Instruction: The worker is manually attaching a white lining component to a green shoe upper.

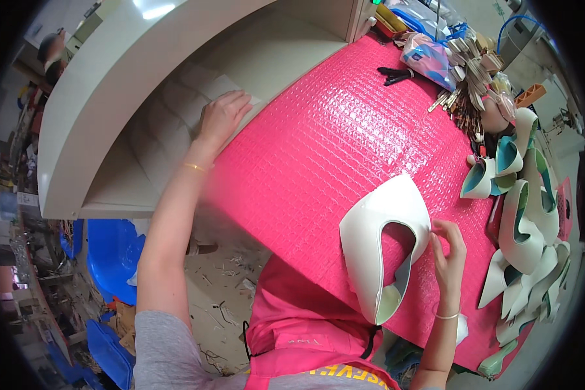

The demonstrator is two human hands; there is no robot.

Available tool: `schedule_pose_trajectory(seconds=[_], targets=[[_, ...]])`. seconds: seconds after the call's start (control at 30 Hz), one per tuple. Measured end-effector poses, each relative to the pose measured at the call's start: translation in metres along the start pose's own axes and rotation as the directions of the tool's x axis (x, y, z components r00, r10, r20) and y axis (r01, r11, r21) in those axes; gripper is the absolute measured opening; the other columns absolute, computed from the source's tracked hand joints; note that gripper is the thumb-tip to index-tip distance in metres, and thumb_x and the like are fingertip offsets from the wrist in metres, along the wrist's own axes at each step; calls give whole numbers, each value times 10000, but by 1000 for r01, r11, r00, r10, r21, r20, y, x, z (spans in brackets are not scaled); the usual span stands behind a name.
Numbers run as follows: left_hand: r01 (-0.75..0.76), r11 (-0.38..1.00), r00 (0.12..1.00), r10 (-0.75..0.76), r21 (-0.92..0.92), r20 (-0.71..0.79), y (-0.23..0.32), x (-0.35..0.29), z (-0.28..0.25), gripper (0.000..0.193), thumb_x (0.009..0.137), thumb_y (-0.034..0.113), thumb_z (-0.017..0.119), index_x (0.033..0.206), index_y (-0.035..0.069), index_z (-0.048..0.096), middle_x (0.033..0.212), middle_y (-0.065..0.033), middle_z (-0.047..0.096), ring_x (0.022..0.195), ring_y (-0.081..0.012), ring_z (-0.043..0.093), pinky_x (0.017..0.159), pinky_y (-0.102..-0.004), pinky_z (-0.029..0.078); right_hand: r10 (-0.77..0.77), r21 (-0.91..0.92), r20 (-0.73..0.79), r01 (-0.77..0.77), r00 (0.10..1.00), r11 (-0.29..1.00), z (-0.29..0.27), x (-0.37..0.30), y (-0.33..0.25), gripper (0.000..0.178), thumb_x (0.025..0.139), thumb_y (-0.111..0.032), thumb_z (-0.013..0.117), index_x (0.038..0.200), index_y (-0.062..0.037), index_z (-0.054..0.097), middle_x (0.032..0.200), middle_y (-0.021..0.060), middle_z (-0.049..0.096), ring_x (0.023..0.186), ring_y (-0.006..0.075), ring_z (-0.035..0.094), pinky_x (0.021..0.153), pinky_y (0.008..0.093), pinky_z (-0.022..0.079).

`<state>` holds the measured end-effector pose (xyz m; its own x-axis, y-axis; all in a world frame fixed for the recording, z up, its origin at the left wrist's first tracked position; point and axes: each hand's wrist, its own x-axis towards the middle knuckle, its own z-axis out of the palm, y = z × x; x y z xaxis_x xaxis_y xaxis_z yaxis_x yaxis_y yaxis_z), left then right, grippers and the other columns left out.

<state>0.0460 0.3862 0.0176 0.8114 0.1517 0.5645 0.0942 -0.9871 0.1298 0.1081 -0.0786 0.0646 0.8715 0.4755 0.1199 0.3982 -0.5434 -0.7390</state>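
Note:
A white shoe upper (pixel 364 227) with a large opening and a pale green lining lies on the pink table covering. My right hand (pixel 450 257) is at its right edge, thumb and fingers closed on the rim. My left hand (pixel 222 120) reaches into the arched pale enclosure, at the table's left edge. Its fingers are stretched out over a whitish flat piece (pixel 222 86), and the palm side is hidden.
More white uppers with green linings (pixel 526 227) lie heaped along the right edge. Brushes (pixel 471 71), a tissue pack (pixel 429 60) and black strips (pixel 394 75) crowd the back right. The curved housing (pixel 104 97) stands at left, above blue plastic bins (pixel 114 250). Scraps litter the floor.

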Motion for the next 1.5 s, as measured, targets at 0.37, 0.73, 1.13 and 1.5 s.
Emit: schedule_pose_trajectory(seconds=[0.37,0.73,1.13,1.5], targets=[[14,997,932,13,71,-362,45,39,-74,109,834,97,545,895,19,589,799,-111,601,697,-233,609,588,-304,482,-239,257,282,167,929,952,32,60,-72,223,755,-81,605,961,3,586,859,129,590,838,229,578,759,313,435],[353,456,928,-285,-817,242,172,104,-172,251,879,205,492,858,-22,597,686,-49,590,649,-102,578,627,-227,483,-467,734,598,-213,651,645,53,102,-136,707,700,-255,709,1249,25,360,1147,155,512,1014,222,536,906,307,400],[-332,830,821,488,-448,296,297,3,-102,440,758,372,587,940,-28,581,811,-136,565,843,-249,544,829,-367,424,188,886,-28,-63,982,460,-74,-69,-52,556,750,-10,593,1242,16,336,1039,140,552,865,227,599,761,351,512],[215,487,671,556,-846,491,315,5,-116,307,851,298,526,857,12,636,745,-139,618,712,-257,587,831,-320,405,-3,811,-355,309,935,497,-66,-77,-74,579,760,90,551,1284,9,321,1150,127,525,1030,193,540,862,293,438]])
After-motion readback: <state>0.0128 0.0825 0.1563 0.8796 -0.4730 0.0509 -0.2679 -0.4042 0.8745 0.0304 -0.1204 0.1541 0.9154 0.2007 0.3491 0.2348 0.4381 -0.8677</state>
